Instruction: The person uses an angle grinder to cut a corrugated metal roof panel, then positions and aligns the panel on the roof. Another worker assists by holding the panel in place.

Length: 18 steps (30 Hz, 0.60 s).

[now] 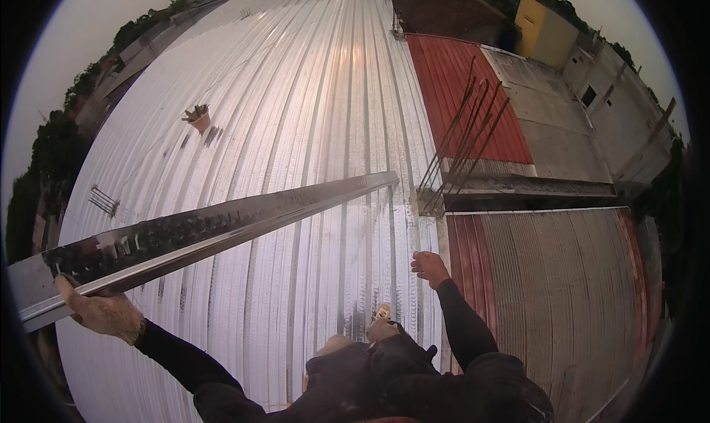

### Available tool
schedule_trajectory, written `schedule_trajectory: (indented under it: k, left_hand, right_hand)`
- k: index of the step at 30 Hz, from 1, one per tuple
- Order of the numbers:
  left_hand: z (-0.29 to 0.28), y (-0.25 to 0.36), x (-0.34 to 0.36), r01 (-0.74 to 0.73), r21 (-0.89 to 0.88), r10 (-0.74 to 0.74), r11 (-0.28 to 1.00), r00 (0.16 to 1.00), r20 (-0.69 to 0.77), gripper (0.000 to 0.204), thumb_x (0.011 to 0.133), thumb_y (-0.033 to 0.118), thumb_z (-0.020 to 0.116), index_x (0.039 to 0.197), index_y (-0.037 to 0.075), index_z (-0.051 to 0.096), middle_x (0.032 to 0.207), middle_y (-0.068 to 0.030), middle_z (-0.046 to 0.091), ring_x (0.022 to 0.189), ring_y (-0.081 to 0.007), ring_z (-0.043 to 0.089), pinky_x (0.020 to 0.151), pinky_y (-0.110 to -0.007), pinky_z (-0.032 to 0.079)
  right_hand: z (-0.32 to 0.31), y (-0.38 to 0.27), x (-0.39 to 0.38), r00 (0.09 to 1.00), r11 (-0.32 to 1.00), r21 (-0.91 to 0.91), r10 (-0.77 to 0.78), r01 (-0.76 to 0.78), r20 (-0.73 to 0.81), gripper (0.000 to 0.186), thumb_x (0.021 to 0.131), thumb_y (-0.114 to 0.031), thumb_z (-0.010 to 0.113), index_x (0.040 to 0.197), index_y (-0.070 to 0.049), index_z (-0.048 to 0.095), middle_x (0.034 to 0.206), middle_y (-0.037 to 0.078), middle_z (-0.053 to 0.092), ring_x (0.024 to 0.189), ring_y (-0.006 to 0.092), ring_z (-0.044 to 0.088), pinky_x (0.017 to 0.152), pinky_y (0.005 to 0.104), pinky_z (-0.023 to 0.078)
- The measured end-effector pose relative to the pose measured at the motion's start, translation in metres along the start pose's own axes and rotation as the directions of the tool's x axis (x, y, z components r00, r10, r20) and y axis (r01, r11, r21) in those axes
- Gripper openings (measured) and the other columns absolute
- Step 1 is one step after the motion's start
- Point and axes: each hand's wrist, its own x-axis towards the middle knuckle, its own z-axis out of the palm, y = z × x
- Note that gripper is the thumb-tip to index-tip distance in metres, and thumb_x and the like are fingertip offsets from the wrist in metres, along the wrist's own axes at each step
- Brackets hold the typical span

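My left hand (pixel 107 313) grips the near edge of a long metal channel beam (pixel 244 214), close to its left end. The beam has a dark, scuffed face and a shiny lower lip. It slants across in front of me, its far tip over the pale corrugated roof (pixel 325 275) near the right edge. Whether that tip touches the roof, I cannot tell. My right hand (pixel 430 268) is held out to the right above the roof's border, with nothing in it and its fingers loosely bent. One shoe (pixel 382 312) shows on the metal sheeting below me.
Bare rebar rods (pixel 473 123) stick up from a concrete stub at the roof's right edge. A potted plant (pixel 198 118) and a short rebar cluster (pixel 103 200) stand at left. Lower red roofing (pixel 473 97) and brownish corrugated sheets (pixel 562 282) lie to the right.
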Motion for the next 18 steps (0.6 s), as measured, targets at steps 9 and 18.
schedule_trajectory:
  k: [9,18]
  left_hand:
    - [0.069,-0.076,0.023,-0.404,0.678,0.408,0.613,0.898,0.166,0.083,0.102,0.046,0.083,0.160,0.000,0.046,0.155,-0.0262,0.060,0.132,-0.0406,0.072,0.117,-0.053,0.059]
    - [0.269,-0.144,0.105,-0.388,0.631,0.417,0.672,0.902,0.110,0.083,0.107,0.042,0.074,0.168,-0.003,0.038,0.159,-0.0303,0.055,0.142,-0.0447,0.064,0.109,-0.054,0.062]
  right_hand:
    - [0.263,-0.117,0.231,0.910,0.815,0.440,0.239,-0.378,0.338,0.114,0.104,-0.087,0.050,0.176,-0.003,0.026,0.166,0.030,0.048,0.150,0.0468,0.054,0.121,0.0636,0.045]
    - [0.366,-0.172,0.346,0.890,0.522,0.736,0.380,-0.432,0.252,0.066,0.118,-0.054,0.042,0.164,-0.007,0.041,0.163,0.032,0.051,0.153,0.0444,0.052,0.124,0.0652,0.043]
